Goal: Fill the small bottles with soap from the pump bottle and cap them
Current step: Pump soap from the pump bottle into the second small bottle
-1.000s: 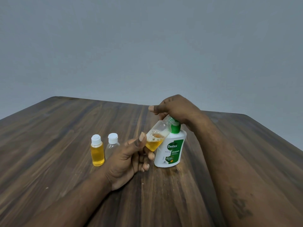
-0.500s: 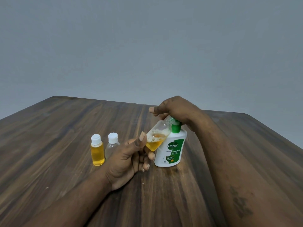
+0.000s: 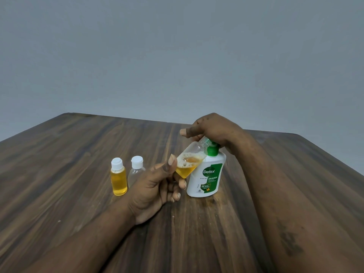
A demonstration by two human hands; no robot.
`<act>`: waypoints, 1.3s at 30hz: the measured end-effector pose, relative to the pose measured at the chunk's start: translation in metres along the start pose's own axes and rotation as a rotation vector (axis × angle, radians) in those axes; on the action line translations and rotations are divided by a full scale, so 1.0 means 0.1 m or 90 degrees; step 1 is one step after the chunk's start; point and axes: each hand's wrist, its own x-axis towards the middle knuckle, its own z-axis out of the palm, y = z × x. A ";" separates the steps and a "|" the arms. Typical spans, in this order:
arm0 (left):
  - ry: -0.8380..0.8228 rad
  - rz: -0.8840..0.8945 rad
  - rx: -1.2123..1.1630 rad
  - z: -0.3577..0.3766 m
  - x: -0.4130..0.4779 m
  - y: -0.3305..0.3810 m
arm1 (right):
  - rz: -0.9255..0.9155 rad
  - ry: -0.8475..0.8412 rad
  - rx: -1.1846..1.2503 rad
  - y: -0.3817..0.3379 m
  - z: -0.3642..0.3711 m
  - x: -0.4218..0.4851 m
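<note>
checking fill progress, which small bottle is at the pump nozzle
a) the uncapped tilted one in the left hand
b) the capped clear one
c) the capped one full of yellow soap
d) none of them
A: the left hand holds the uncapped small bottle tilted, its mouth at the pump bottle nozzle under the right hand; the soap-filled capped bottle and clear capped bottle stand apart on the table.

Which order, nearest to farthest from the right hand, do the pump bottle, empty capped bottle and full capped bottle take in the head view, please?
1. Pump bottle, directly under the right hand.
2. Empty capped bottle, leftward, beside the left hand.
3. Full capped bottle, farthest left.
</note>
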 end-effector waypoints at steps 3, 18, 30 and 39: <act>-0.012 0.006 0.001 0.01 0.00 0.00 | -0.043 0.033 -0.035 -0.03 -0.02 -0.01; -0.001 0.004 -0.001 0.01 0.01 0.00 | -0.036 0.022 -0.051 -0.03 -0.01 0.01; 0.007 0.001 -0.001 0.01 0.00 0.01 | 0.014 -0.021 0.003 0.03 0.01 0.00; -0.019 0.009 -0.007 0.03 0.00 0.01 | -0.087 0.098 -0.013 -0.04 -0.03 0.00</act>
